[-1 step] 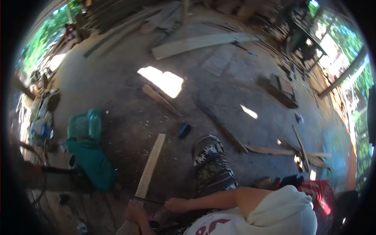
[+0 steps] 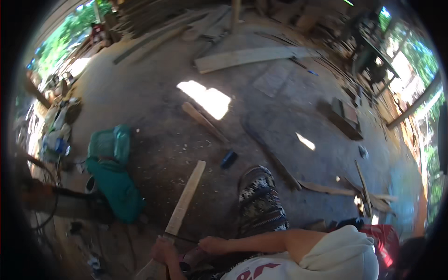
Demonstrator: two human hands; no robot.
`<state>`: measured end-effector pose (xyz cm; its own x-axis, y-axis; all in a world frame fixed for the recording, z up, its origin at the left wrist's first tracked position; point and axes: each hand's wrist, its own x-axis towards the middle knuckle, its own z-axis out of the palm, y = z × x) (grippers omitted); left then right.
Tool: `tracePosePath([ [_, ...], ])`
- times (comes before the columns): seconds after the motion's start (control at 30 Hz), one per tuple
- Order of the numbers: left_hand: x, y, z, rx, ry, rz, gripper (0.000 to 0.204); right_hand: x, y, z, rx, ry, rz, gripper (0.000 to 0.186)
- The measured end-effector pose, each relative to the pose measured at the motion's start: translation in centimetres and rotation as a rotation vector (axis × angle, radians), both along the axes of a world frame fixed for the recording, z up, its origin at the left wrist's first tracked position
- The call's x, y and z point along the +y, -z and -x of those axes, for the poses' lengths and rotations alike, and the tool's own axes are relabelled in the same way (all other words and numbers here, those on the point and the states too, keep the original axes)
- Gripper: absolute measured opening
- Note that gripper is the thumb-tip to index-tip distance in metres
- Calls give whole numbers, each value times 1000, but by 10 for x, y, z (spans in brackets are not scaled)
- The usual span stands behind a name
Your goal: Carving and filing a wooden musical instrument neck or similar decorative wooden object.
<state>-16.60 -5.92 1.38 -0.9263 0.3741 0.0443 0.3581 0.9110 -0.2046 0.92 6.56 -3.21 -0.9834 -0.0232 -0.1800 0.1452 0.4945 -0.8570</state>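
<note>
A long pale strip of wood (image 2: pixel 185 198) slants up and away from my lap, its far end over the floor. My left hand (image 2: pixel 163 250) is closed around its lower part. In my closed right hand (image 2: pixel 212 245) is one end of a thin dark bar-like tool (image 2: pixel 183 238), lying across the strip just above my left hand. The tool's exact kind is too small and dark to make out. Below my left hand the strip continues toward the bottom edge. My patterned trouser leg (image 2: pixel 262 200) is to the right of the strip.
Left of me are a green plastic container (image 2: pixel 109 142) and a teal cloth (image 2: pixel 116 191). A dark blue object (image 2: pixel 228 159), a wooden stick (image 2: pixel 204 121) and a long dark pole (image 2: pixel 275 161) lie ahead. Farther off is a wide plank (image 2: pixel 247 58); a red bag (image 2: pixel 380 242) sits right.
The whole view has shifted, so the floor things appear slightly farther right. Both hands keep nearly the same hold, with the tool still across the wood.
</note>
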Motion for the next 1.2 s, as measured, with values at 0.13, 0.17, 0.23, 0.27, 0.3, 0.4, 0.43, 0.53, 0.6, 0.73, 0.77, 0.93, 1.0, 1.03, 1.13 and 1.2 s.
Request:
tracePosePath([
  [0.13,20,-29,-7,-33,-81,-4,41,-3,1,65,219,87,-82,27],
  [0.17,16,-35,-8,-16,-128,-10,41,-9,-4,68,239,41,-81,27],
  [0.23,5,-45,-7,-97,-166,-35,40,-12,-22,52,149,60,-36,30],
  [0.27,4,-47,-8,-83,-194,-50,40,-9,-32,30,72,87,3,31],
  [0.3,3,-48,-11,-96,-204,-37,39,-6,-41,14,-5,112,42,32],
  [0.4,12,-54,-14,-122,-209,-67,38,1,-37,-1,-32,157,59,32],
  [0.43,14,-55,-13,-131,-193,-88,37,3,-29,16,-31,135,47,32],
  [0.53,23,-62,-9,-181,-169,-130,37,6,-23,68,65,141,72,32],
  [0.6,15,-62,-9,-164,-185,-127,36,2,-38,72,32,173,70,29],
  [0.73,8,-65,-9,-186,-212,-118,34,3,-40,9,13,134,59,28],
  [0.77,9,-67,-11,-187,-245,-122,34,5,-44,7,38,139,42,28],
  [0.93,15,-67,-10,-173,-161,-193,35,-2,-18,73,121,175,30,29],
  [1.0,11,-64,-11,-200,-197,-154,35,-4,-23,69,133,175,24,29],
  [1.03,6,-64,-11,-235,-217,-122,35,-5,-29,45,91,147,9,29],
  [1.13,8,-70,-12,-236,-222,-142,36,7,-44,3,49,130,-13,29],
  [1.2,12,-73,-12,-229,-215,-170,36,9,-46,4,58,146,-14,29],
])
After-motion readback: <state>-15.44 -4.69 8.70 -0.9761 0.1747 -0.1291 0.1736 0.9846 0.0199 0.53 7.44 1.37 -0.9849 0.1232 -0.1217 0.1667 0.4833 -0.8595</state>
